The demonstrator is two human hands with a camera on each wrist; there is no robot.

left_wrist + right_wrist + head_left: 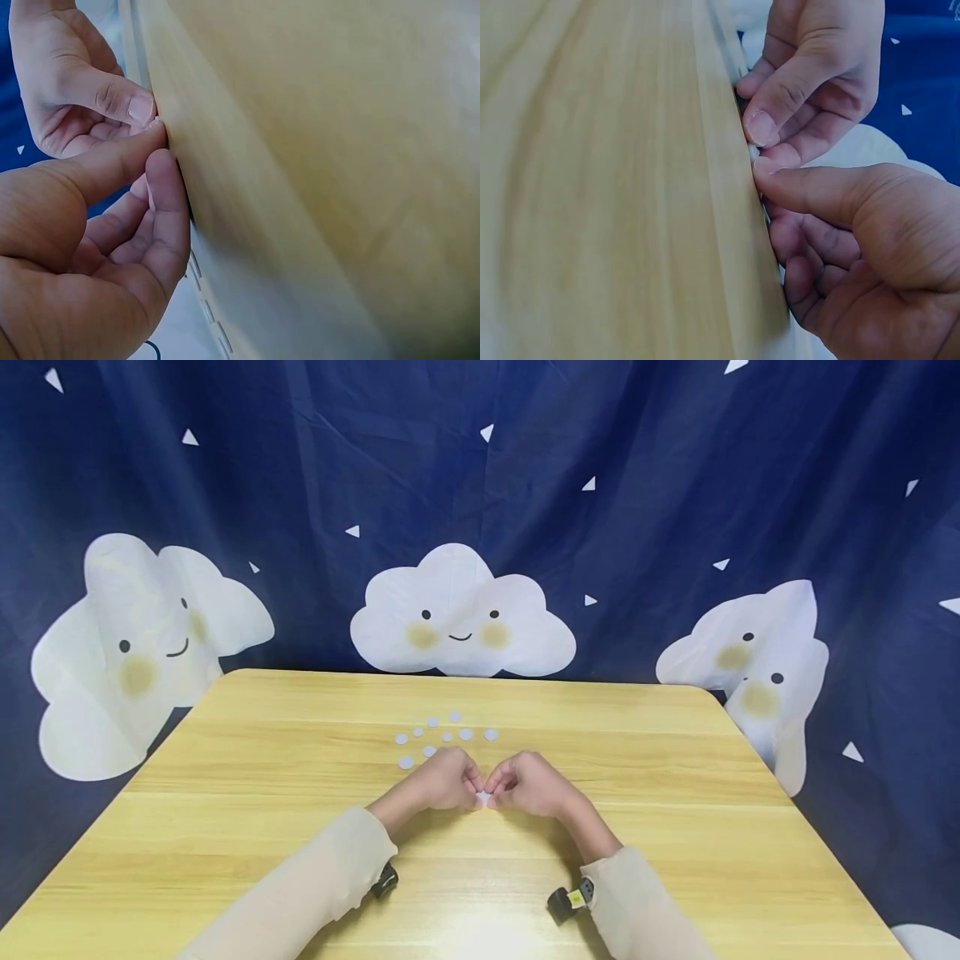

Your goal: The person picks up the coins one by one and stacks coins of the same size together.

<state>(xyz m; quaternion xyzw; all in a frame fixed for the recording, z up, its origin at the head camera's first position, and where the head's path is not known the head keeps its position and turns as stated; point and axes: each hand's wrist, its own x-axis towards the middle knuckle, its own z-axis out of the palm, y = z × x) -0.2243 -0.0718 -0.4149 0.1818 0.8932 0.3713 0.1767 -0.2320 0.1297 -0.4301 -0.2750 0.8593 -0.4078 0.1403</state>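
Observation:
In the head view, a small white disc (483, 797) lies low over the table between my hands, mostly covered by fingertips. My left hand (450, 779) pinches its left side between thumb and fingers. On the opposite side my right hand (531, 783) pinches it in the same way. The two sets of fingertips nearly meet. From the right wrist, a thin white edge of the disc (754, 152) shows between the two thumbs, close to the tabletop. In the left wrist view the fingers hide most of it.
Several more white discs, such as one farther disc (466, 735), lie scattered flat just beyond my hands. The wooden table (675, 827) has rounded far corners. Behind it hangs a dark blue curtain (637, 527) with printed clouds. A small black device sits at each cuff.

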